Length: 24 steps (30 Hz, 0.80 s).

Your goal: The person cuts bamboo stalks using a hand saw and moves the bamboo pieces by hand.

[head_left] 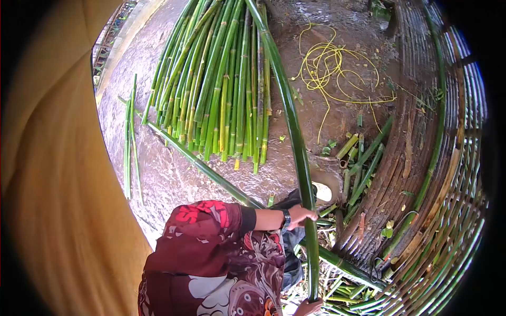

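A long green bamboo pole [295, 131] runs from the top centre down to the bottom of the view. My left hand [300, 216], with a dark watch at its wrist, is closed around the pole near its lower part. Lower down, at the pole's bottom end, my right hand [308, 307] grips it, partly cut off by the frame edge. Another green pole [203, 167] lies crosswise beneath, partly hidden by my arm and clothing. A large bundle of cut green bamboo [226, 95] lies beyond my arm.
Yellow cord [329, 60] lies in loops on the muddy ground. Short bamboo offcuts [363, 163] are piled at the right, beside a slatted bamboo fence [458, 158]. Thin green strips [130, 142] lie at the left, near a hanging tan cloth [68, 174].
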Available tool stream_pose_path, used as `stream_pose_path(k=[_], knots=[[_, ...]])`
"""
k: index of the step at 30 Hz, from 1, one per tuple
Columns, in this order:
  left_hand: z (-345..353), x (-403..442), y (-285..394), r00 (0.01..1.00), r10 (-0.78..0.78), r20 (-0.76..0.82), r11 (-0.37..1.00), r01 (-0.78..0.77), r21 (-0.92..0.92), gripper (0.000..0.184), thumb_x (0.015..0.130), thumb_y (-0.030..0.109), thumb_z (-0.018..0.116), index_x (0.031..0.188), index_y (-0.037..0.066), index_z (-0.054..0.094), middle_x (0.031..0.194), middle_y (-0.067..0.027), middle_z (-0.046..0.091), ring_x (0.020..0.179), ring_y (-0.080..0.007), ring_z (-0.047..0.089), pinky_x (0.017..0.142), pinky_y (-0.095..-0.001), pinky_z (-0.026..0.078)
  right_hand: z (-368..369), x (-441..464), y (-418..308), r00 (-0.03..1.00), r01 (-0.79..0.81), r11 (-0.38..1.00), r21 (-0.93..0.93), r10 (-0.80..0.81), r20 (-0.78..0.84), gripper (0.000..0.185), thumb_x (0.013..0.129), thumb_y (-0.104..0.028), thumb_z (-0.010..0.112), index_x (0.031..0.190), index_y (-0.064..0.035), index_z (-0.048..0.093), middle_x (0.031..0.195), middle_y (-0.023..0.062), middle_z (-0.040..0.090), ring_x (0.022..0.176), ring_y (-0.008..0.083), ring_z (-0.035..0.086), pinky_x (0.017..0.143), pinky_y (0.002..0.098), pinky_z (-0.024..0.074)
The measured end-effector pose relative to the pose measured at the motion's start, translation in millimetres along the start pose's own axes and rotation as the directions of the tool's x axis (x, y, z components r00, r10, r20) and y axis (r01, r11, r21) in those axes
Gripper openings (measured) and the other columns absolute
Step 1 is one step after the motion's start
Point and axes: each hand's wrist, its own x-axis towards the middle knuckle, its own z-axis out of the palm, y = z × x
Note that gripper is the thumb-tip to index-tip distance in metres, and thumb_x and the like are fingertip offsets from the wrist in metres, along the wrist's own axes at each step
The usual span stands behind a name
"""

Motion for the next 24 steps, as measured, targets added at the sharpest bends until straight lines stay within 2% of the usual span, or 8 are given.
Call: stream_pose_path(k=[1,5,9,13,15,17,21,24], knots=[[-9.3,0.3,11.4,1.000,0.014,-0.015,0.999,-0.014,-0.048,0.017,0.083,0.018,0.081,0.098,0.012,0.073,0.100,-0.0010,0.074,0.103,-0.0162,0.067,0.097,-0.0426,0.047,32.2,-1.6,-5.4,0.962,-0.272,0.795,0.542,0.241,0.129,0.050,0.077,-0.010,0.078,0.120,-0.0025,0.054,0.102,0.0202,0.059,0.101,0.0441,0.060,0.087,0.0547,0.0450],[-44.8,0.1,82.1,0.976,0.168,-0.136,0.973,-0.187,-0.135,0.026,0.084,0.017,0.081,0.108,0.012,0.070,0.098,-0.0040,0.073,0.100,-0.0198,0.069,0.094,-0.0434,0.051,11.4,93.2,-51.4,0.964,-0.246,0.832,0.497,0.153,0.219,0.055,0.073,-0.007,0.079,0.124,-0.0018,0.056,0.110,0.0214,0.063,0.107,0.0439,0.063,0.093,0.0547,0.0495],[-94.5,-6.2,193.2,0.695,0.629,-0.349,0.673,-0.711,-0.204,0.043,0.087,0.025,0.083,0.121,0.007,0.061,0.104,-0.0108,0.072,0.091,-0.0234,0.072,0.079,-0.0391,0.060,-82.6,224.0,-133.1,0.987,0.124,0.728,0.674,-0.018,-0.163,0.051,0.070,-0.005,0.081,0.116,-0.0001,0.059,0.102,0.0204,0.065,0.098,0.0423,0.065,0.087,0.0534,0.0514],[-104.1,-35.0,216.8,0.628,0.667,-0.402,0.588,-0.774,-0.234,0.045,0.088,0.030,0.083,0.117,0.004,0.060,0.098,-0.0099,0.070,0.090,-0.0247,0.071,0.083,-0.0405,0.060,-224.3,326.9,-226.4,0.930,0.291,0.428,0.855,-0.338,-0.148,0.073,0.084,-0.022,0.083,0.147,-0.0036,0.050,0.132,0.0201,0.065,0.116,0.0410,0.065,0.095,0.0468,0.0538],[-86.5,-33.5,188.5,0.815,0.573,-0.087,0.768,-0.571,-0.289,0.038,0.091,0.032,0.081,0.109,0.004,0.062,0.105,-0.0170,0.074,0.089,-0.0256,0.074,0.080,-0.0377,0.060,-262.5,354.0,-263.9,0.898,0.327,0.342,0.881,-0.404,-0.177,0.070,0.088,-0.022,0.080,0.148,-0.0041,0.049,0.135,0.0208,0.064,0.119,0.0406,0.064,0.098,0.0462,0.0532],[-89.8,-14.4,190.8,0.824,0.548,-0.147,0.761,-0.564,-0.321,0.031,0.090,0.027,0.080,0.098,0.002,0.063,0.089,-0.0160,0.074,0.078,-0.0244,0.073,0.071,-0.0366,0.061,-253.5,368.3,-293.0,0.800,0.572,0.223,0.790,-0.366,-0.476,0.058,0.091,-0.021,0.076,0.141,-0.0020,0.054,0.128,0.0219,0.067,0.118,0.0426,0.063,0.096,0.0471,0.0529],[-129.8,19.3,198.8,0.755,0.505,-0.418,0.717,-0.637,-0.285,0.017,0.087,0.014,0.074,0.085,0.000,0.064,0.069,-0.0120,0.064,0.054,-0.0264,0.065,0.055,-0.0428,0.059,-232.4,332.3,-240.3,0.934,0.250,0.108,0.962,-0.288,-0.211,0.037,0.096,-0.015,0.068,0.129,0.0017,0.064,0.123,0.0212,0.070,0.116,0.0418,0.065,0.098,0.0458,0.0530],[-126.7,16.5,180.7,0.691,0.472,-0.547,0.743,-0.646,-0.175,0.017,0.087,0.013,0.074,0.088,0.000,0.064,0.071,-0.0098,0.064,0.055,-0.0250,0.066,0.052,-0.0411,0.058,-139.0,285.7,-163.5,0.948,0.071,0.340,0.938,-0.316,0.043,0.032,0.100,-0.021,0.059,0.122,0.0014,0.067,0.121,0.0260,0.068,0.110,0.0438,0.065,0.093,0.0467,0.0522]])
